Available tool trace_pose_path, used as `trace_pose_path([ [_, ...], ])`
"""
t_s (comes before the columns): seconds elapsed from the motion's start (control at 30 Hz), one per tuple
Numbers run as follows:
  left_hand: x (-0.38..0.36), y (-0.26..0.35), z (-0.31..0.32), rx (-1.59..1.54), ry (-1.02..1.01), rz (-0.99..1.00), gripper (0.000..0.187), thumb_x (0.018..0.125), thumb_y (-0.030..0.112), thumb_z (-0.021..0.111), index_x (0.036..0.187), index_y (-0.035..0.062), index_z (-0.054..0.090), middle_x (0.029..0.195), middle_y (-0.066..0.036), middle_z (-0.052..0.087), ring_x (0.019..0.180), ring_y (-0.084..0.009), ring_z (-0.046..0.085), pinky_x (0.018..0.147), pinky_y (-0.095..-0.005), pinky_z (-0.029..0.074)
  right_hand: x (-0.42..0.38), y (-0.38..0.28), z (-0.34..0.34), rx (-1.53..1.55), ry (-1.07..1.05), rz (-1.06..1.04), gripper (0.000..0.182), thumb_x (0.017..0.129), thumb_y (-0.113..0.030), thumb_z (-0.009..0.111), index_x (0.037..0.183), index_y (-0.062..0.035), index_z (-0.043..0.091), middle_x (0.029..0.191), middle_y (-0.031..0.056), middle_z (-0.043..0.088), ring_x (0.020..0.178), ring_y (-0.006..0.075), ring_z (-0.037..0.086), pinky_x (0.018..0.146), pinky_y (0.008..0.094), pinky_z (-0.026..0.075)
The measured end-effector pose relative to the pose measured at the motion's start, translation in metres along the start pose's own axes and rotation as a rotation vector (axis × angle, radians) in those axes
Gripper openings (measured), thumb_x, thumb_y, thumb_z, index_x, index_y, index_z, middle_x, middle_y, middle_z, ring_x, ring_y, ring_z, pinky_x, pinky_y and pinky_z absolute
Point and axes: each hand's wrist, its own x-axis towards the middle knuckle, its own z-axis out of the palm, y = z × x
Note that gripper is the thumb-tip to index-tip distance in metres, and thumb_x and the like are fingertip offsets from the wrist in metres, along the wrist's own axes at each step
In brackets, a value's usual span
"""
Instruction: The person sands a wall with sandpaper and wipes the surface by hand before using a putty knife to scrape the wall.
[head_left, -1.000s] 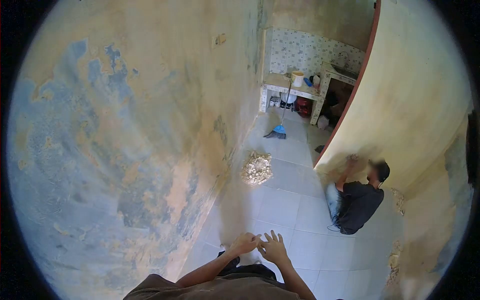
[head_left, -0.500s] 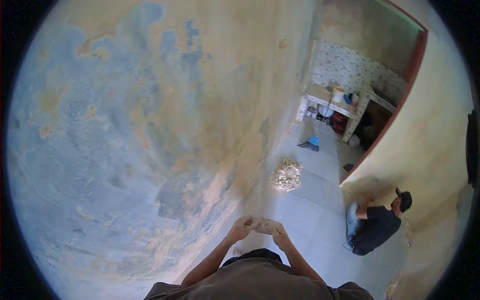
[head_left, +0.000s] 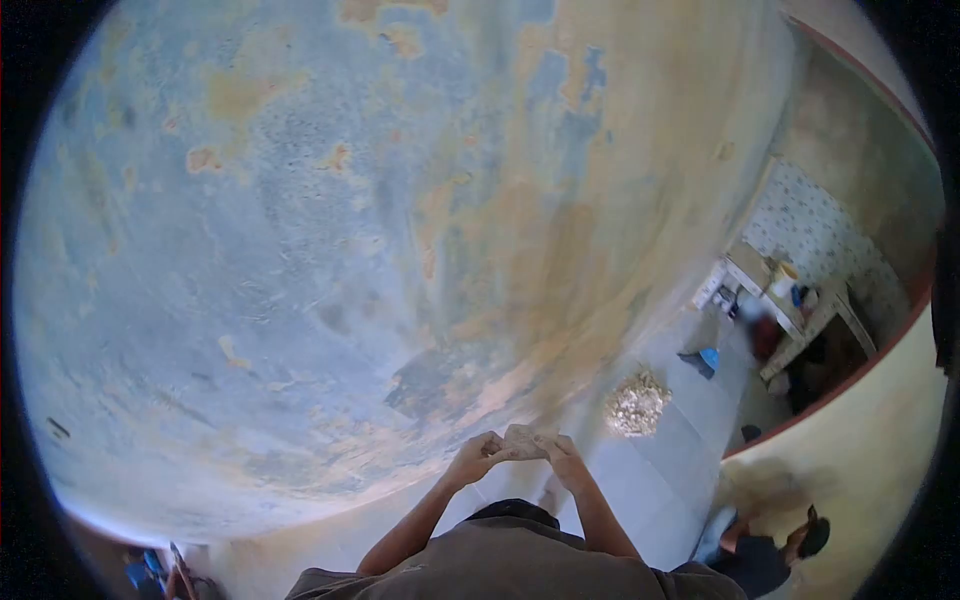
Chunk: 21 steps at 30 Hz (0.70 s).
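Observation:
In front of my chest, a small greyish-beige sheet (head_left: 522, 440), which looks like worn sandpaper, is stretched between both hands. My left hand (head_left: 479, 457) pinches its left edge, fingers closed. On the opposite edge, my right hand (head_left: 558, 451) grips with thumb and curled fingers. The sheet looks slightly bent, and its underside is hidden. Beyond my hands rises a wall (head_left: 330, 240) with patchy blue and yellowish paint, peeled and stained in places; neither hand appears to touch it.
A pile of pale debris (head_left: 637, 405) lies on the tiled floor (head_left: 655, 475) near the wall's foot. Beyond it is a blue-and-dark broom head (head_left: 702, 361). A person in dark clothing (head_left: 755, 565) crouches at lower right. Past a red-edged doorway, a counter (head_left: 765, 285) holds containers.
My view has swung left, so the pile, broom head and crouching person sit farther right and lower. The sheet looks more bent, with both hands still on it.

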Motion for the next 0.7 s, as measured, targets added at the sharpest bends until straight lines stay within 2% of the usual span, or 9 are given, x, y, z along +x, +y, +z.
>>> trace_pose_path([
  [0.1,0.004,-0.015,-0.005,-0.038,0.250,0.033,0.031,0.086,0.027,0.071,0.102,0.0025,0.060,0.094,-0.011,0.065,0.083,-0.0194,0.063,0.068,-0.0306,0.050,0.004,-0.037,0.009,-0.044,0.041,-0.097,0.034,0.096,-0.023,0.054,0.115,0.0034,0.063,0.111,0.0114,0.065,0.106,0.0174,0.057,0.095,0.0305,0.043],
  [0.2,-0.004,-0.001,-0.020,0.231,0.751,0.198,0.034,0.085,0.017,0.068,0.112,0.0015,0.056,0.110,-0.017,0.060,0.101,-0.0277,0.059,0.082,-0.0386,0.048,0.044,-0.036,-0.014,-0.266,0.123,-0.367,0.036,0.098,-0.024,0.050,0.121,0.0016,0.061,0.120,0.0152,0.062,0.114,0.0235,0.055,0.098,0.0344,0.041],
  [0.33,-0.026,0.050,-0.054,0.688,1.195,0.313,0.056,0.082,0.008,0.064,0.133,-0.0018,0.041,0.136,-0.026,0.041,0.127,-0.0425,0.038,0.107,-0.0523,0.025,0.090,-0.122,-0.032,-0.648,0.279,-0.360,0.039,0.101,-0.022,0.040,0.131,-0.0008,0.054,0.128,0.0199,0.058,0.117,0.0338,0.054,0.104,0.0403,0.036],
  [0.4,-0.034,0.060,-0.073,0.828,1.272,0.250,0.071,0.088,0.014,0.060,0.147,-0.0014,0.024,0.151,-0.028,0.020,0.139,-0.0451,0.019,0.113,-0.0494,0.017,0.172,-0.088,-0.068,-0.632,0.472,-0.721,0.042,0.102,-0.022,0.036,0.133,0.0028,0.050,0.131,0.0221,0.056,0.120,0.0347,0.053,0.104,0.0403,0.037],
  [0.5,-0.038,0.050,-0.101,0.920,1.305,0.097,0.077,0.091,0.022,0.057,0.150,-0.0015,0.013,0.156,-0.027,0.006,0.144,-0.0450,0.003,0.116,-0.0507,0.011,0.219,-0.153,-0.037,-0.408,0.589,-0.895,0.045,0.102,-0.022,0.038,0.137,0.0052,0.044,0.137,0.0230,0.050,0.127,0.0302,0.048,0.106,0.0357,0.035],
  [0.57,-0.038,0.024,-0.122,0.966,1.238,0.026,0.077,0.093,0.027,0.053,0.150,-0.0028,0.011,0.156,-0.027,0.005,0.145,-0.0441,0.001,0.116,-0.0522,0.010,0.205,-0.215,-0.007,-0.359,0.577,-0.874,0.046,0.102,-0.021,0.039,0.139,0.0060,0.041,0.142,0.0242,0.045,0.132,0.0280,0.044,0.108,0.0343,0.033],
  [0.63,-0.049,0.008,-0.126,1.014,1.162,-0.042,0.076,0.095,0.030,0.050,0.150,-0.0036,0.010,0.157,-0.026,0.005,0.145,-0.0437,0.001,0.116,-0.0529,0.009,0.187,-0.261,0.043,-0.309,0.520,-1.028,0.043,0.100,-0.019,0.041,0.135,0.0053,0.045,0.145,0.0269,0.038,0.136,0.0309,0.038,0.111,0.0379,0.030],
  [0.67,-0.054,0.004,-0.126,1.042,1.120,-0.072,0.076,0.095,0.030,0.050,0.150,-0.0037,0.010,0.157,-0.026,0.005,0.145,-0.0438,0.001,0.117,-0.0529,0.008,0.192,-0.265,0.063,-0.226,0.514,-1.258,0.040,0.099,-0.019,0.042,0.131,0.0047,0.049,0.145,0.0288,0.036,0.137,0.0346,0.036,0.112,0.0414,0.029],
  [0.7,-0.059,0.000,-0.126,1.070,1.077,-0.097,0.076,0.095,0.030,0.049,0.150,-0.0039,0.010,0.157,-0.026,0.006,0.145,-0.0439,0.002,0.117,-0.0528,0.008,0.206,-0.248,0.078,-0.343,0.554,-1.229,0.039,0.097,-0.016,0.044,0.131,0.0026,0.051,0.145,0.0291,0.035,0.136,0.0387,0.035,0.112,0.0471,0.027],
])
